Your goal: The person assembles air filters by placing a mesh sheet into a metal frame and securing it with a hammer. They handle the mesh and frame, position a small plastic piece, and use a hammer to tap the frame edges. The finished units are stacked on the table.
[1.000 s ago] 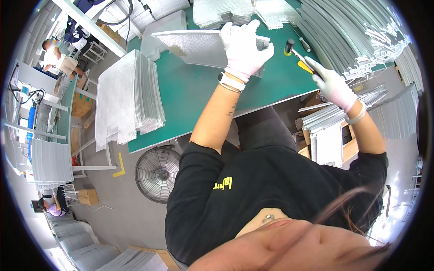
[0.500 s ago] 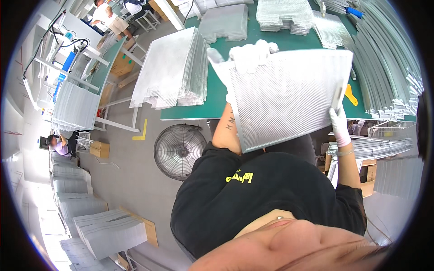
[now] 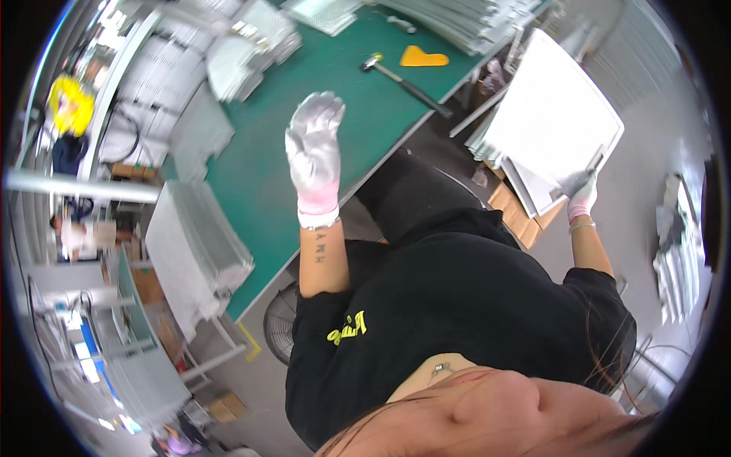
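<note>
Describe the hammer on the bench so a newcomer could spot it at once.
Start at the long green worktable and look to its far end, beyond the raised gloved left hand. The hammer lies flat on the bare green surface beside a flat yellow piece. Its dark straight handle and small head set it apart from the pale stacked panels around it.

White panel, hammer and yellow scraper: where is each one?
White panel (image 3: 552,114), head view, on the middle of its flat face; the right hand (image 3: 580,192) grips its lower corner.
Hammer (image 3: 403,82), head view, on its dark handle.
Yellow scraper (image 3: 422,56), head view, on its middle.
</note>
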`<move>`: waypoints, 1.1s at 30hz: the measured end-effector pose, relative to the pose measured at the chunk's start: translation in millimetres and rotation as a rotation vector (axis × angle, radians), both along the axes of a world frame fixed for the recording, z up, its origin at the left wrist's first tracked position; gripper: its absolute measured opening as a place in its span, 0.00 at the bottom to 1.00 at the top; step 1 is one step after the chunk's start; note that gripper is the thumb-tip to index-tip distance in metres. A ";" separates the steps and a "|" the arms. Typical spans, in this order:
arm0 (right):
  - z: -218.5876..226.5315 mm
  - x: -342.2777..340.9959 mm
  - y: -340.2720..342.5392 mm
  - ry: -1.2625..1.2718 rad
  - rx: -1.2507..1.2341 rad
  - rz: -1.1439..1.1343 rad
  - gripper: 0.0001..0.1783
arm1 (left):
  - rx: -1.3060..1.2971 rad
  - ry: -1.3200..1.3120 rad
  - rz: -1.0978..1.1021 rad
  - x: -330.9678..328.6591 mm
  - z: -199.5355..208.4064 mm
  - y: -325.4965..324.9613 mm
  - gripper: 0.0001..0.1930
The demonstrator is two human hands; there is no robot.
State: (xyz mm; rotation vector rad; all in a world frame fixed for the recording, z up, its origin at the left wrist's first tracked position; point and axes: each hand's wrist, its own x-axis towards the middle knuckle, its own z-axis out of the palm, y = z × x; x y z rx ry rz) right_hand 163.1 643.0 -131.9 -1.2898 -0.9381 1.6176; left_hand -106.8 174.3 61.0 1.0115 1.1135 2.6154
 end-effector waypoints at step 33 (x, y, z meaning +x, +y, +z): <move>-226.9 43.6 28.8 -0.690 -0.106 0.266 0.34 | -0.440 -0.354 0.018 41.2 -65.1 22.1 0.24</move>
